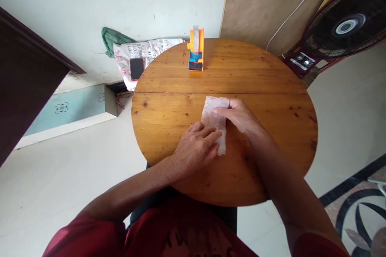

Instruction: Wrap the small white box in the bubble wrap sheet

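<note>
- The translucent, wrinkled packet [212,118], which looks like bubble wrap, lies on the round wooden desk [169,108], near the middle and on the wearer's side of the straight seam across the boards.
- The right hand [238,115] is partly closed at the packet's far right edge: the thumb lies flat on top and the other fingers curl round the side, so the edge is held between them.
- The left hand [197,144] is palm down over the packet's near part, its fingers loosely bent and a little spread; whether it grips or only rests there I cannot tell.
- The 2 hands are close together but apart, with the packet spanning them.
- 1 orange and blue tape dispenser [201,50] with a roll of clear tape stands near the far edge, well apart from both hands.
- Past the desk's far left edge is a printed white sack [157,48], with a dark, red-edged flat device [136,69] on it and a green bag [113,40] beside it.
- A large dark fan [319,34] stands at the right.
</note>
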A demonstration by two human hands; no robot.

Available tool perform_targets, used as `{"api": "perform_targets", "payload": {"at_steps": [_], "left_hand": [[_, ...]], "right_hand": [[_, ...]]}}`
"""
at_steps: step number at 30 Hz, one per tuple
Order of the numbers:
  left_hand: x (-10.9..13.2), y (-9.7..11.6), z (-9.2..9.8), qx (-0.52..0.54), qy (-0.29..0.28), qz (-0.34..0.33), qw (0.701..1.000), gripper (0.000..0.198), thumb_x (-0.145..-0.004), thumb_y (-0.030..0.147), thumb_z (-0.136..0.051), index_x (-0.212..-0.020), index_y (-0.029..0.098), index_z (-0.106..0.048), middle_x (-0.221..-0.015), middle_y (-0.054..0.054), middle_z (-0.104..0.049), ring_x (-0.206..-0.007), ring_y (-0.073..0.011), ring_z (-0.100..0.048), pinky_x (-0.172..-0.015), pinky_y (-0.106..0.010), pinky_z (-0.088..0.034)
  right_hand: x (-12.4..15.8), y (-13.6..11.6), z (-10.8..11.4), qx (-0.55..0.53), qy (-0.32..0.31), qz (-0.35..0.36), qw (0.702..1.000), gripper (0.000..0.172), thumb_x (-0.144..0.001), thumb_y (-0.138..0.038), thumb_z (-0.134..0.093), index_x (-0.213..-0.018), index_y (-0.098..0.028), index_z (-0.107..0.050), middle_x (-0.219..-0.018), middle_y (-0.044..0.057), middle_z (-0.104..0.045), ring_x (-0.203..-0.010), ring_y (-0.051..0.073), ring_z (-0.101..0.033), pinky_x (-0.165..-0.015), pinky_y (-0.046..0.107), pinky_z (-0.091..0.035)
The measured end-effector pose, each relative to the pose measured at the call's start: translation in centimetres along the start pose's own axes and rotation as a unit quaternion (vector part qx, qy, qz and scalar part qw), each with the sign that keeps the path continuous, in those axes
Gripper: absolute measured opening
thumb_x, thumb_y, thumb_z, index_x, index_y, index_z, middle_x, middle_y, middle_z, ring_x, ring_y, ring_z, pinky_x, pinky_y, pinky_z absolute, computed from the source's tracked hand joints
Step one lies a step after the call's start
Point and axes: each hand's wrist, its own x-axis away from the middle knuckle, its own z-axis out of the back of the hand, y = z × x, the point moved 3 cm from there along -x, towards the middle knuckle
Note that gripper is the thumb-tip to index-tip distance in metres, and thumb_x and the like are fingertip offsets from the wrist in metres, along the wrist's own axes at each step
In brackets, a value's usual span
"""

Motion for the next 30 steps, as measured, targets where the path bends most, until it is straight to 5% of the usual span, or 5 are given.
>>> {"api": "perform_targets", "payload": {"at_steps": [6,15,19,22,30], "left_hand": [[0.5,0.3,-0.2,0.003,0.030,0.027,0.999,0.029,-0.096,0.021,-0.055,-0.121,0.017,-0.069,-0.118,-0.010,-0.070,-0.096,-0.0239,-0.057,-0.088,-0.043,-0.052],[1.7,0.1,-1.7,0.059,0.123,0.152,0.979,0.027,-0.086,0.024,-0.067,-0.114,0.021,-0.066,-0.118,-0.010,-0.058,-0.109,-0.0246,-0.057,-0.094,-0.043,-0.053],[2.1,-0.3,-2.2,0.099,0.178,0.202,0.958,0.057,-0.080,0.028,-0.074,-0.131,0.015,-0.051,-0.129,-0.016,-0.053,-0.122,-0.0281,-0.055,-0.101,-0.046,-0.052],[1.7,-0.7,-2.3,0.116,0.170,0.179,0.962,0.079,-0.080,0.029,-0.072,-0.148,0.014,-0.033,-0.142,-0.019,-0.049,-0.133,-0.0297,-0.050,-0.109,-0.049,-0.047],[1.6,-1.4,-2.1,0.185,0.112,0.144,0.966,0.035,-0.083,0.017,-0.064,-0.117,0.021,-0.056,-0.110,-0.005,-0.065,-0.101,-0.0193,-0.063,-0.087,-0.033,-0.055]], "right_hand": [[2.2,-2.4,-0.1,0.035,-0.044,0.027,0.998,0.018,-0.069,-0.037,-0.070,-0.073,-0.022,-0.060,-0.070,-0.002,-0.061,-0.065,0.015,-0.053,-0.061,0.029,-0.042],[6.3,-3.2,-0.1,0.143,0.005,0.108,0.984,0.017,-0.080,-0.035,-0.067,-0.073,-0.020,-0.063,-0.069,-0.003,-0.059,-0.064,0.013,-0.051,-0.059,0.026,-0.038],[7.6,-3.2,-0.3,0.178,-0.008,0.120,0.977,0.009,-0.082,-0.028,-0.064,-0.084,-0.023,-0.071,-0.079,-0.001,-0.070,-0.070,0.016,-0.060,-0.065,0.027,-0.045],[8.2,-3.0,-0.6,0.196,-0.013,0.132,0.972,0.017,-0.082,-0.020,-0.061,-0.093,-0.025,-0.073,-0.094,0.000,-0.075,-0.084,0.019,-0.067,-0.074,0.029,-0.050],[10.7,-1.7,-1.6,0.250,0.059,0.249,0.934,0.027,-0.085,-0.012,-0.054,-0.094,-0.028,-0.074,-0.106,0.004,-0.073,-0.098,0.021,-0.069,-0.088,0.036,-0.054]]}}
